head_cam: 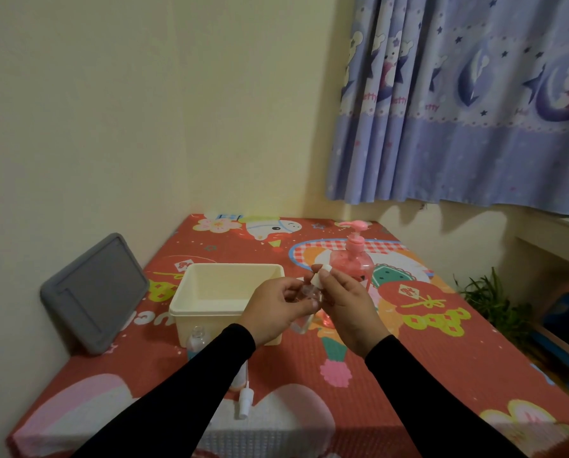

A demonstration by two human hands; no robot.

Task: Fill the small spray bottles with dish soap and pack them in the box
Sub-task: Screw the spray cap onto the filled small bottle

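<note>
In the head view, both hands meet above the counter, just in front of the pink pump bottle. The left hand [278, 302] curls its fingers and thumb around the clear small plastic spray bottle [304, 294], holding its body slightly tilted, while the right hand [346, 304] pinches the bottle's white spray cap [319, 276] between thumb and fingertips; whether the cap is seated on the neck or just lifted cannot be told. Both forearms wear black sleeves [190, 391]. The open cream rectangular plastic box [210, 312] sits on the counter just left of the hands, its near right corner hidden behind the left wrist. A second clear small bottle [197, 338] stands upright touching or nearly touching the box's near wall, and a white sprayer head with its tube [245, 399] lies loose on the cloth nearer the person, partly under the left sleeve. The transparent pink pump bottle of soap [356, 259] stands upright beyond the right hand. The red cartoon-print tablecloth [425, 352] shows bare room to the right and toward the near edge; the counter's left side meets the wall, where a grey rectangular lid [94, 292] leans tilted. A blue curtain [458, 110] with bears hangs at the upper right, its small printed words too blurred to read surely.
</note>
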